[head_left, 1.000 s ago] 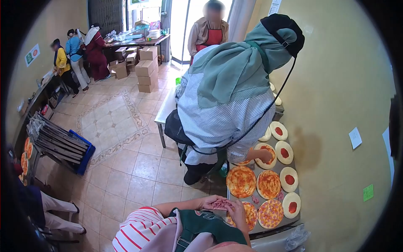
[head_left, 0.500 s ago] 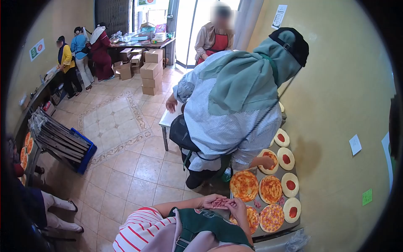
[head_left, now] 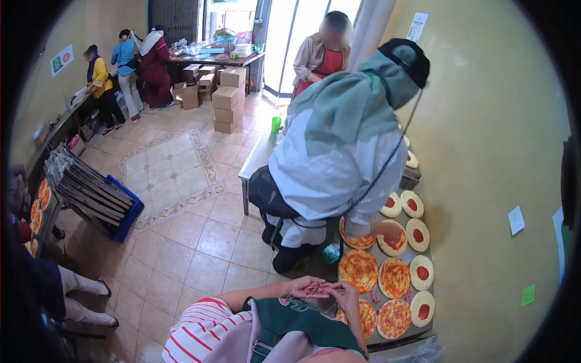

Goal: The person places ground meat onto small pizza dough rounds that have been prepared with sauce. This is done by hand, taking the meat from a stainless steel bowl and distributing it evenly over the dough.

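My left hand is cupped palm-up in front of my apron, holding a small heap of chopped pink meat. My right hand reaches to the heap with its fingertips pinched together at the meat. Just right of my hands, a metal tray bears pizza rounds. Nearest me lies a pizza topped with meat pieces. Beyond it are a sauce-covered pizza and a larger one. Along the wall side, dough rounds carry a red sauce dab. Loose meat bits lie between the pizzas.
A co-worker bends over the tray ahead, one hand on a pizza. Beside them stand a white table and a green cup. Stacked cartons, a rack in a blue crate and other people are farther off.
My view has shifted slightly. The co-worker's free hand, visible by the white table before, is now hidden, and the green cup has come into view. My hands stay together at the meat.
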### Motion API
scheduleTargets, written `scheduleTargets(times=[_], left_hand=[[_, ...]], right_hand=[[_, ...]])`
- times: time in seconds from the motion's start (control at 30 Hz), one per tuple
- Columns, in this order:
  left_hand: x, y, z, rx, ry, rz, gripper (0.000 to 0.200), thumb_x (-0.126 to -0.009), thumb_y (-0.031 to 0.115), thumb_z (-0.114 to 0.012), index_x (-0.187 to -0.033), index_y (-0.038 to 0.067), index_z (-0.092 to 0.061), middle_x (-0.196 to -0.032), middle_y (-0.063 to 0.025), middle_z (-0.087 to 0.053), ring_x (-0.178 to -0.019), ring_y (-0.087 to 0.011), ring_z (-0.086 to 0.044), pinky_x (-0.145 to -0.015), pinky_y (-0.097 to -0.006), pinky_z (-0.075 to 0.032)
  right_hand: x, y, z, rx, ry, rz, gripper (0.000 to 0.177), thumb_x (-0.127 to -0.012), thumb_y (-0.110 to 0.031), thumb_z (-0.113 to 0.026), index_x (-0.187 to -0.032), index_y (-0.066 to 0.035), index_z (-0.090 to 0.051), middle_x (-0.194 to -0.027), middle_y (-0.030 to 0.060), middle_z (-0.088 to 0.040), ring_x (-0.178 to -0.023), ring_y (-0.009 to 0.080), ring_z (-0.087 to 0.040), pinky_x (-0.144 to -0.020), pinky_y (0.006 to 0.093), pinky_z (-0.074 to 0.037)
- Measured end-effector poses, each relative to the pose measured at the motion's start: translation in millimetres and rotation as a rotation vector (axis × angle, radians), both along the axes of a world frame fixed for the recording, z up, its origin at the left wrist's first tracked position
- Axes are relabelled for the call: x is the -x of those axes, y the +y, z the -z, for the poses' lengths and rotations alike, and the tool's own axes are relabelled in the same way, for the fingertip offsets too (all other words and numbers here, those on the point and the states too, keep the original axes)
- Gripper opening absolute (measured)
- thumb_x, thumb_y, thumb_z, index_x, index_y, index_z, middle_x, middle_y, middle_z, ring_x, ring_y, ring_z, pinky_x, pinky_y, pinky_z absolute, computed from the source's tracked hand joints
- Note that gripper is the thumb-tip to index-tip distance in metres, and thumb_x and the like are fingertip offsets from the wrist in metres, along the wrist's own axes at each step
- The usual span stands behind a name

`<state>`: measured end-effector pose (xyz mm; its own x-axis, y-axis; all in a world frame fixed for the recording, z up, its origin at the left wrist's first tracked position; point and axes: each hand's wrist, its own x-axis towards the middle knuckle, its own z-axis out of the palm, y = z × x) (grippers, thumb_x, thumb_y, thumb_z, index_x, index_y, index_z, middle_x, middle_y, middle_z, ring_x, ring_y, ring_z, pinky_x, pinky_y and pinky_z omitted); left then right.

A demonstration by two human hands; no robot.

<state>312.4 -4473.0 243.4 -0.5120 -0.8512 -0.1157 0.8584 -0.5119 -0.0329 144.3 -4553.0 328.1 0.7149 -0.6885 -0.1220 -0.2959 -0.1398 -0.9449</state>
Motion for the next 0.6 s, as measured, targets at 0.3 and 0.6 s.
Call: scheduleTargets(times=[0.3,0.6], left_hand=[[8,-7,-2,-0.047,0.018,0.092,0.040,-0.094,0.019,-0.041,-0.127,-0.004,-0.041,-0.129,-0.0169,-0.047,-0.119,-0.0260,-0.047,-0.104,-0.0384,-0.035],[48,-26,-10,-0.221,-0.159,0.097,0.041,-0.095,0.019,-0.035,-0.130,-0.004,-0.038,-0.133,-0.0177,-0.043,-0.122,-0.0276,-0.044,-0.104,-0.0398,-0.035]], right_hand=[[22,-5,3,-0.112,-0.125,0.155,0.010,-0.078,0.002,-0.064,-0.087,0.001,-0.064,-0.077,0.0062,-0.064,-0.069,0.0104,-0.060,-0.063,0.0210,-0.048],[164,-40,62,0.004,-0.083,0.655,0.004,-0.078,-0.005,-0.066,-0.080,-0.002,-0.063,-0.071,0.0014,-0.060,-0.064,0.0095,-0.057,-0.058,0.0245,-0.046]])
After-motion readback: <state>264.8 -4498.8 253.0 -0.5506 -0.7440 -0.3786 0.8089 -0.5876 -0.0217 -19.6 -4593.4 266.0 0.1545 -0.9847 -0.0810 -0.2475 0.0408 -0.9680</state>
